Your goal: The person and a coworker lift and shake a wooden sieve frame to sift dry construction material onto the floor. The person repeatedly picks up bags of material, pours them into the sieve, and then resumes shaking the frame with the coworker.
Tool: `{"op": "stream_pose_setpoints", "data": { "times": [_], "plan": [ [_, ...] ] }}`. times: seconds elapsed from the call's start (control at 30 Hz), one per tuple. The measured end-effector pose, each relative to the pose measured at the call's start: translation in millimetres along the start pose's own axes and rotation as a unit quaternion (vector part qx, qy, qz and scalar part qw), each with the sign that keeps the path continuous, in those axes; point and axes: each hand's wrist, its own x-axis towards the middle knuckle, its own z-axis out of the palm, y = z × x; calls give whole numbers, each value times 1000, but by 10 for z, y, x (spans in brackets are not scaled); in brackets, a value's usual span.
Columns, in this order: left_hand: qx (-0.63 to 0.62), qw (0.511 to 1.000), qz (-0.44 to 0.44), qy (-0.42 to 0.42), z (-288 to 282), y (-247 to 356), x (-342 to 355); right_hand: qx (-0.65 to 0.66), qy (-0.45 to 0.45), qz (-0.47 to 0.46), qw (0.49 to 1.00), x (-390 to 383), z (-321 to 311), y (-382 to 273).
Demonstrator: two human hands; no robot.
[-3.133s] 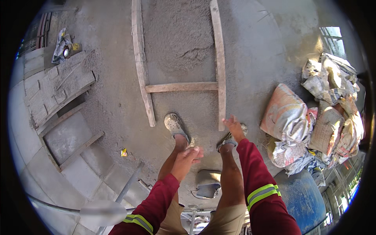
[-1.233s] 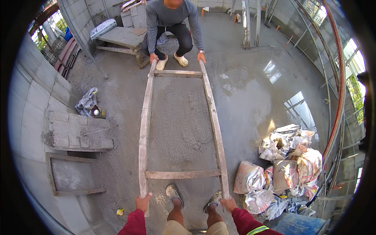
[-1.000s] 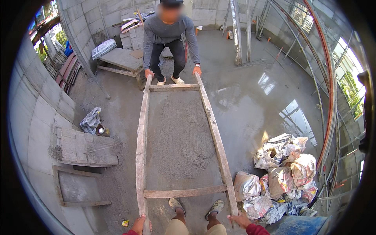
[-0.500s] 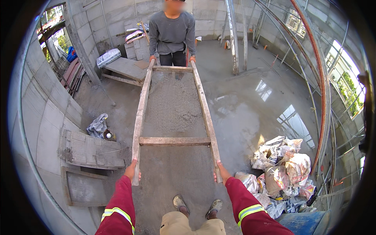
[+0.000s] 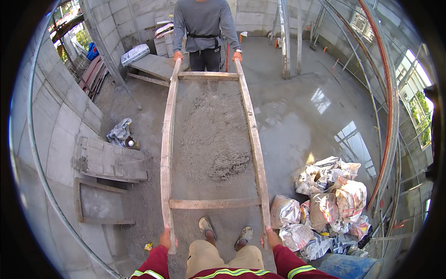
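A long wooden frame (image 5: 213, 203) with two side rails and two crossbars stretches away from me. My left hand (image 5: 166, 238) is closed around the near end of its left rail. The near end of the right rail is in my right hand (image 5: 272, 239), fingers partly hidden behind the wood. At the far end a person in a grey top (image 5: 202, 25) grips both rail ends, one in each hand. Rough grey sand or mortar (image 5: 216, 135) shows between the rails, with a darker clump; I cannot tell if it lies on a screen in the frame or on the floor.
Stuffed sacks (image 5: 330, 200) are heaped at the right, beside a blue drum (image 5: 346, 266). At the left are boards (image 5: 111, 160), a smaller wooden frame (image 5: 78, 200) and a plastic bag (image 5: 120, 132). Metal poles (image 5: 284, 42) stand far right; a wet floor (image 5: 297, 135) reflects windows.
The frame's near end has come closer to me, and my hands have drawn back toward my body with it. A darker clump shows now between the rails. Both people keep hold.
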Motion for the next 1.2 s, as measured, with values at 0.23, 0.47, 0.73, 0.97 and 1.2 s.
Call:
{"op": "stream_pose_setpoints", "data": {
  "times": [0.23, 0.47, 0.73, 0.97, 1.2],
  "plan": [
    [44, 997, 58, -16, 577, 2250, 332, -10, -76, -40, 996, 735, 122, -2191],
    [33, 999, 23, 7, 366, 1289, -266, 10, -54, -5, 998, 174, -34, -1219],
    [3, 1000, 27, 16, 388, -467, -738, 26, 16, 5, 1000, -479, -618, 376],
    [64, 997, 32, -10, 377, 1797, 194, -24, -36, -45, 998, 270, 227, -1741],
    [93, 994, 48, 5, 83, 2344, -57, 15, -38, -36, 999, 90, 628, -1867]
  ]
}}
